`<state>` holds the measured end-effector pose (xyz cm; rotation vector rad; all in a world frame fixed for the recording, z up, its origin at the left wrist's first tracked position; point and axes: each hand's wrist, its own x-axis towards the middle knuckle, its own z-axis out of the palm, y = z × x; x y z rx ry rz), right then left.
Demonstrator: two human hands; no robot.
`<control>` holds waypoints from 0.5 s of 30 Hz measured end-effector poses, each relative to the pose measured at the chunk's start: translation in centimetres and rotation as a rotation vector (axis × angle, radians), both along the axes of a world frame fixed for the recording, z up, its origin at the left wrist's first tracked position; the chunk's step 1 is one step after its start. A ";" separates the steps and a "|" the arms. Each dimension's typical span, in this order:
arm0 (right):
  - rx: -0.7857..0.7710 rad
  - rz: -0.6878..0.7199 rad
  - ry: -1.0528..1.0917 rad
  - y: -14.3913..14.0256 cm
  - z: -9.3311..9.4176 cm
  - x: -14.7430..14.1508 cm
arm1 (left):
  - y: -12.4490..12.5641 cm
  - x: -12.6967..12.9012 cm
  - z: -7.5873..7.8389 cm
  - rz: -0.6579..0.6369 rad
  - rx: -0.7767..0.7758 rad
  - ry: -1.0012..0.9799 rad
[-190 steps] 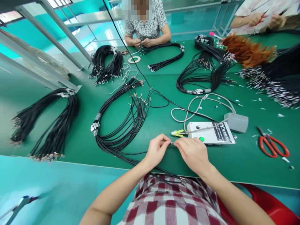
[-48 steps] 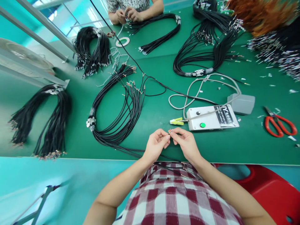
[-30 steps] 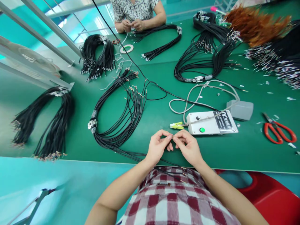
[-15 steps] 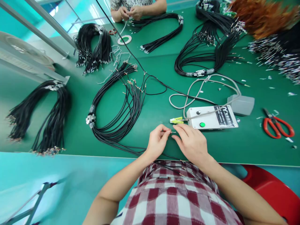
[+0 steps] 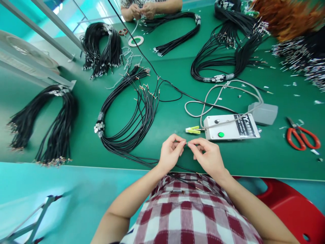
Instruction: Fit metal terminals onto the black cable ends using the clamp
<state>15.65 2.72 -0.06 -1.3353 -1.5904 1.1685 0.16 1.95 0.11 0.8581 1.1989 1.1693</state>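
Note:
My left hand (image 5: 172,152) is closed, pinching a thin wire end (image 5: 187,143) between thumb and forefinger. From the other side, the thumb and forefinger of my right hand (image 5: 208,156) pinch the tip of this wire. Both hands hover over the front of the green table, fingertips almost meeting. Left of them lies a looped bundle of black cables (image 5: 122,145) with bare copper ends, several strands running under my left wrist toward my lap. Just beyond my right hand is a white control box (image 5: 228,135) with a green button and a yellow clip (image 5: 195,130) at its left side.
Red-handled pliers (image 5: 302,137) lie at the right. More black cable bundles rest at the left (image 5: 57,125) and the back (image 5: 101,47). Across the green table (image 5: 170,125), another person's hands (image 5: 142,11) work beside a white tape roll (image 5: 135,41). A red stool (image 5: 291,206) stands below.
My right hand's fingers have closed in on the wire end, which stuck out toward them before. My left hand keeps its pinch. The whole view has shifted slightly.

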 end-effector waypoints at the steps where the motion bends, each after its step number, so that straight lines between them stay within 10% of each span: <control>1: -0.072 0.002 0.072 0.0 0.0 -0.1 | 0.0 -0.1 0.1 -0.015 -0.002 -0.005; 8: -0.292 0.017 0.337 0.4 0.1 0.2 | 0.8 -0.7 1.3 -0.282 -0.062 -0.060; 15: -0.278 -0.013 0.326 0.4 -0.1 0.0 | 1.4 -0.3 1.1 -0.248 -0.087 -0.062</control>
